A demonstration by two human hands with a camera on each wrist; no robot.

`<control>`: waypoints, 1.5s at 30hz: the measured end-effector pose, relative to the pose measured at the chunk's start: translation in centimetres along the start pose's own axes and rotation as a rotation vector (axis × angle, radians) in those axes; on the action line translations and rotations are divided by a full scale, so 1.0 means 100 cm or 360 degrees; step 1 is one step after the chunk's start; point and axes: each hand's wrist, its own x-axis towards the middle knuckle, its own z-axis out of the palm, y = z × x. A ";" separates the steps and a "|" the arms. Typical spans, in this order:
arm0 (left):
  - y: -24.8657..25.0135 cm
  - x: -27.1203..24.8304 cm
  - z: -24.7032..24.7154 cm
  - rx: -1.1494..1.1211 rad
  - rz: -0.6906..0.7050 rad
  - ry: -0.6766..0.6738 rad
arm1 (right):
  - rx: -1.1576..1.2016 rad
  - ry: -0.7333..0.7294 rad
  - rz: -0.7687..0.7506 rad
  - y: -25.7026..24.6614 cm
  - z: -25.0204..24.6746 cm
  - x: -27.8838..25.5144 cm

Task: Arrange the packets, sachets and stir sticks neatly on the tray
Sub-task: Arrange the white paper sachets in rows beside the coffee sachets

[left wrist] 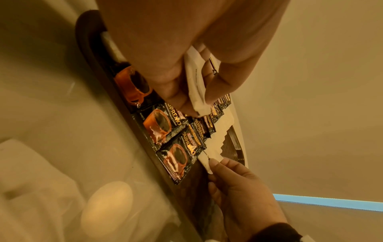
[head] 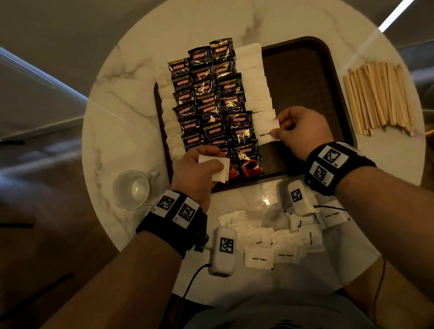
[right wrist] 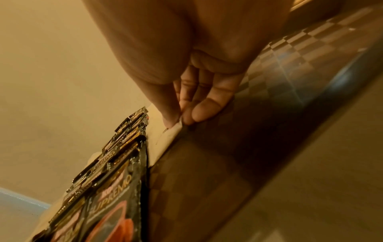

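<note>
My right hand (head: 298, 130) reaches over the near half of the brown tray (head: 310, 97), wrist bent inward, thumb and forefinger pinching the right edge of a white sugar sachet (head: 267, 132). That sachet lies flat at the near end of the white sachet column (head: 254, 81), just right of the coffee packets (head: 212, 103). From the right wrist view my fingertips (right wrist: 187, 117) close on the sachet's corner right at the tray floor, the other fingers curled loosely behind.

My left hand (head: 198, 171) hovers over the tray's near left corner, knuckles up, fingers folded around a small stack of white sachets (head: 219, 168). In the left wrist view the stack (left wrist: 194, 85) is squeezed between thumb and fingers above the nearest coffee packets.

The coffee packets run in three overlapping columns up the left half of the tray, with another white column (head: 170, 115) along the tray's left edge. The right half of the tray is bare.

The stir sticks (head: 379, 98) lie in a loose bundle on the table (head: 114, 100), right of the tray. A heap of loose sugar sachets (head: 276, 241) sits on the table nearer to me than the tray, between my forearms. A teacup (head: 131, 190) stands left of the tray's near corner.
</note>
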 end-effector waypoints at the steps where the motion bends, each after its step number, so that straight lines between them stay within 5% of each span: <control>1: 0.000 0.000 0.000 -0.0001 -0.0003 0.0005 | -0.0008 0.0023 -0.0004 0.000 0.000 0.000; 10: -0.003 -0.006 0.005 -0.0003 0.0060 0.0041 | 0.0051 0.0194 0.0004 -0.017 -0.012 -0.019; 16: 0.003 -0.016 0.016 -0.0105 0.0138 -0.0050 | 0.0482 -0.0700 -0.0143 -0.045 -0.017 -0.075; 22: 0.001 -0.022 0.016 0.0014 0.0037 -0.0147 | 0.0732 -0.0366 -0.0041 -0.031 -0.006 -0.084; 27: -0.002 -0.023 0.015 -0.0091 -0.0049 -0.0144 | 0.0958 -0.0620 -0.0002 -0.027 -0.006 -0.094; 32: -0.004 -0.025 0.024 -0.0362 -0.0158 -0.0251 | 0.1409 -0.0658 0.0301 -0.020 -0.009 -0.088; 35: -0.009 -0.018 0.029 0.0112 0.0019 -0.0112 | 0.1170 -0.0546 0.0277 -0.011 -0.011 -0.078; 40: -0.017 -0.003 0.021 0.1657 0.0766 -0.0127 | 0.0645 -0.0197 0.0296 0.005 -0.018 -0.054; 42: -0.020 0.001 0.020 0.1974 0.0984 -0.0248 | 0.0395 -0.0118 0.0273 0.013 -0.018 -0.044; 45: -0.025 0.004 0.021 0.2185 0.1017 -0.0277 | 0.0195 -0.0096 0.0238 0.015 -0.011 -0.034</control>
